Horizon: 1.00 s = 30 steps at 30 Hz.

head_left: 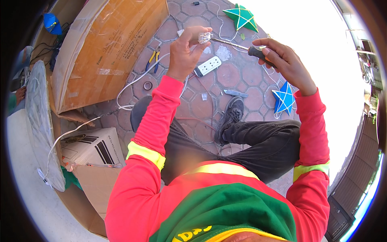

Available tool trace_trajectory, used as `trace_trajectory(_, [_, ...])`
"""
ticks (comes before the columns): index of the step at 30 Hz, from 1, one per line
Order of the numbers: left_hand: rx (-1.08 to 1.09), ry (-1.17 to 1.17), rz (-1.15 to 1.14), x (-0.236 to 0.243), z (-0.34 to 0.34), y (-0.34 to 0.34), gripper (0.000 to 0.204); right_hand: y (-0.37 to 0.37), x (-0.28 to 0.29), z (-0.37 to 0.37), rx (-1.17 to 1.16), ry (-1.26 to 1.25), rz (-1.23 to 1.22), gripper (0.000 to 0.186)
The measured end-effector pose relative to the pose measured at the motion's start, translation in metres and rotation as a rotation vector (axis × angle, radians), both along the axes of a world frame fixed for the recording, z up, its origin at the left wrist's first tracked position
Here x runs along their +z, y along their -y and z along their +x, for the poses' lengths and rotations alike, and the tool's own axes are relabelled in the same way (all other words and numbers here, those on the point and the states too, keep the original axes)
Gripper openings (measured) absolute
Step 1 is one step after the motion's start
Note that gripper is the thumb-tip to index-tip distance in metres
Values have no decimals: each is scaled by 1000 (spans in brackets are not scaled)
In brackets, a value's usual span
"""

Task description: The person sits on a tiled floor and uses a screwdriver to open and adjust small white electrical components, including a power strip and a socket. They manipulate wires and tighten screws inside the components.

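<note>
My left hand (183, 54), raised ahead of me, pinches a small whitish, partly clear connector block (204, 37) between thumb and fingers. Opposite it, my right hand (288, 64) grips a screwdriver (258, 53) by its dark handle. The metal shaft points left, and its tip meets or nearly meets the block; contact is hard to make out. Below the left hand, a white power strip (209, 65) with several sockets lies on the paving. Yellow-and-blue pliers (153, 59) rest to its left.
A large cardboard box (109, 52) stands at the left, with a smaller printed box (92, 147) nearer me. A green star lantern (242, 18) and a blue one (284, 99) lie to the right. A tape roll (148, 85), a utility knife (236, 93) and white cords are on the pavers.
</note>
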<state>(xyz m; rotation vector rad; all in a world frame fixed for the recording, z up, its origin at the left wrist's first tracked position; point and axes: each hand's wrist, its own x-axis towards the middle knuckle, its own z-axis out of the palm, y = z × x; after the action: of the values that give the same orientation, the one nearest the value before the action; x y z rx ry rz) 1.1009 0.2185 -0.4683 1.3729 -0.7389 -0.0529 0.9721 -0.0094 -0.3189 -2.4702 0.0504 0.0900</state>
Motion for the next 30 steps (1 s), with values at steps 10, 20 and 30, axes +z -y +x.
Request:
trace_trajectory(10, [-18,-49,-56,-1,0,2,35,-12,-2,2,147,448,-550,11])
trace_trajectory(20, [-60,-113,-133,0,-28,22,35,-3,-27,16,-92,171,47,24])
trace_trajectory(30, [-91,52,-55,16,-46,26,37,-26,-54,21,-49,198,51,29])
